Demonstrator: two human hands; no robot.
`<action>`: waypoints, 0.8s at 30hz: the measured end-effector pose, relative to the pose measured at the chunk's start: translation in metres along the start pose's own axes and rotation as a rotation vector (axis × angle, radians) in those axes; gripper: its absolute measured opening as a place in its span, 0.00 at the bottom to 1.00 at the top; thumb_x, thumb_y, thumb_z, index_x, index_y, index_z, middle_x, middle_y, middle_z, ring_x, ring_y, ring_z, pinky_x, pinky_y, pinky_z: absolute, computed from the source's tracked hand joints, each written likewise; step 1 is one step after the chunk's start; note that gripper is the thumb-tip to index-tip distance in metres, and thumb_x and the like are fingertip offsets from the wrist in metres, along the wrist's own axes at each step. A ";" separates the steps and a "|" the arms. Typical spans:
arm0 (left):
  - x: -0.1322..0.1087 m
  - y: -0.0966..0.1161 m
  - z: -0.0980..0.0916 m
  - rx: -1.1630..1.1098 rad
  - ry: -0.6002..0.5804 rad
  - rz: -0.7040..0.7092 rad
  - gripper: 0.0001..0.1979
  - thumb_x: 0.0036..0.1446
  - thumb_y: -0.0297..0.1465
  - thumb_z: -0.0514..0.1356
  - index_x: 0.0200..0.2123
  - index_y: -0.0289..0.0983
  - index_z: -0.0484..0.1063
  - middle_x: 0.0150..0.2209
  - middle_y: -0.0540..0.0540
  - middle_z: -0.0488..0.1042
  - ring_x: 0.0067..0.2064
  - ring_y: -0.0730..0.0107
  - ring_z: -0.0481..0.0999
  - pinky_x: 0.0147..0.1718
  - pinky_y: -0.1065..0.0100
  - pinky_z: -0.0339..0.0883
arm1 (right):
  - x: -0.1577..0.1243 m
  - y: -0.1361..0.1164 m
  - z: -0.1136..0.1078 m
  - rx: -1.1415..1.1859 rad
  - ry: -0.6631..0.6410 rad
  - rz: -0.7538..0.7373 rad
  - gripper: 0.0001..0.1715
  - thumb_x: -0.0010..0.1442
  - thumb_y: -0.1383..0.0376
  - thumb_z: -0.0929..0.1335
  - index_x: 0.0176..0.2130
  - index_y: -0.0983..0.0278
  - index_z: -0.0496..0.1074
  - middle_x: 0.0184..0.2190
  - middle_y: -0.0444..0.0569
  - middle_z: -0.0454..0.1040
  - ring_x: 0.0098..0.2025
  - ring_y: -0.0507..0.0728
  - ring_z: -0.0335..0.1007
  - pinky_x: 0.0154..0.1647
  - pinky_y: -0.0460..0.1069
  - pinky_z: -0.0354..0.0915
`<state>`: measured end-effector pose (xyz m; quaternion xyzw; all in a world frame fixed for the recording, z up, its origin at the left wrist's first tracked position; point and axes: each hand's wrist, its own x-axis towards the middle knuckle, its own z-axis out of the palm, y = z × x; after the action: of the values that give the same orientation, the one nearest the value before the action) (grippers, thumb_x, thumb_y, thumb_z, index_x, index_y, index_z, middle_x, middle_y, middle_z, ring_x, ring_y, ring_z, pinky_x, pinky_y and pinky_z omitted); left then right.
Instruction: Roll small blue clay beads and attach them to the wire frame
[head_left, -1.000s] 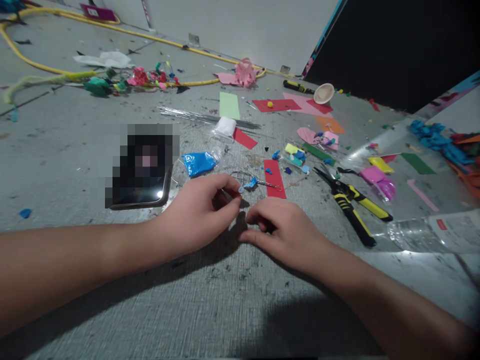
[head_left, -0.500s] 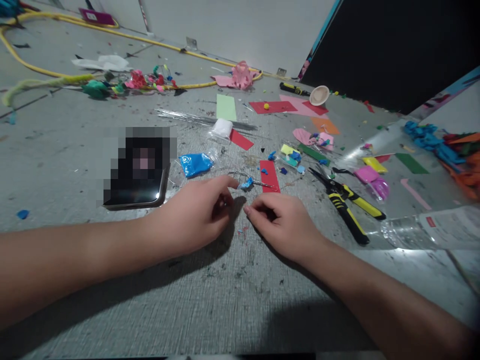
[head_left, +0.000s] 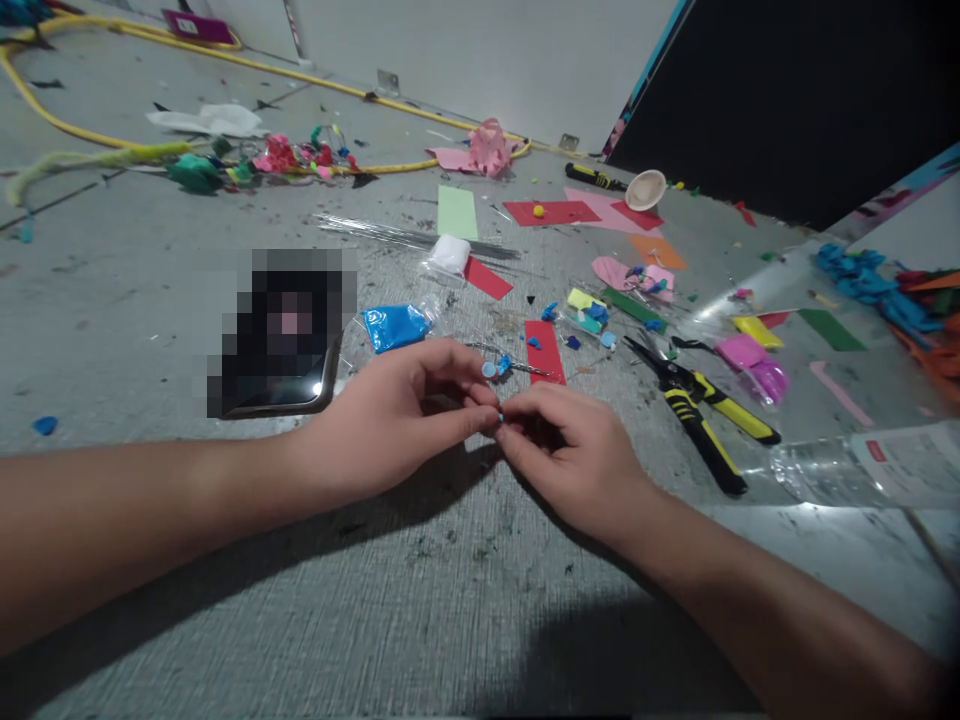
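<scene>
In the head view, the person's two hands meet low over a grey surface (head_left: 450,620). The right grip (head_left: 574,450) is pinched on a tiny blue bit (head_left: 500,417) between thumb and index tips. The left grip (head_left: 405,410) has its thumb and a finger drawn together at the bit's left side; whether they hold it too cannot be told. A pale disc (head_left: 489,370) sits at the left grip's index tip. Just beyond both grips lie a blue clump (head_left: 504,365) on a wire and a red strip (head_left: 546,350). Beyond the left grip is a blue packet (head_left: 396,327), and left of that a phone (head_left: 289,385), partly pixelated. To the right of the right grip, pliers (head_left: 675,375) lie with handles spread, and farther right a clear bottle (head_left: 885,465) on its side.
</scene>
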<state>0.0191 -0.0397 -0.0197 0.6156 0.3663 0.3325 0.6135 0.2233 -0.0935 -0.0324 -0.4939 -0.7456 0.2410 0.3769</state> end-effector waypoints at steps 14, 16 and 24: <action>-0.001 0.004 -0.001 0.075 -0.037 -0.025 0.13 0.56 0.29 0.70 0.44 0.36 0.73 0.39 0.45 0.86 0.42 0.64 0.87 0.42 0.63 0.81 | -0.001 -0.005 -0.001 0.003 0.012 0.010 0.07 0.67 0.71 0.70 0.37 0.62 0.78 0.29 0.43 0.78 0.32 0.52 0.73 0.35 0.47 0.67; -0.001 0.003 -0.001 0.074 -0.054 -0.033 0.13 0.57 0.29 0.69 0.44 0.37 0.73 0.37 0.46 0.86 0.40 0.64 0.87 0.41 0.64 0.81 | -0.001 -0.005 -0.002 0.001 -0.019 0.011 0.07 0.66 0.71 0.70 0.35 0.62 0.76 0.28 0.42 0.76 0.31 0.51 0.71 0.34 0.47 0.66; 0.000 0.003 -0.001 0.164 -0.013 0.005 0.10 0.58 0.30 0.68 0.42 0.37 0.74 0.34 0.48 0.85 0.36 0.65 0.86 0.35 0.66 0.78 | -0.003 -0.004 -0.010 -0.019 -0.016 0.008 0.15 0.72 0.69 0.62 0.32 0.60 0.64 0.25 0.40 0.65 0.27 0.51 0.62 0.30 0.48 0.59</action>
<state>0.0184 -0.0396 -0.0171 0.6668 0.3866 0.2991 0.5626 0.2296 -0.0983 -0.0248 -0.4986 -0.7487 0.2394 0.3654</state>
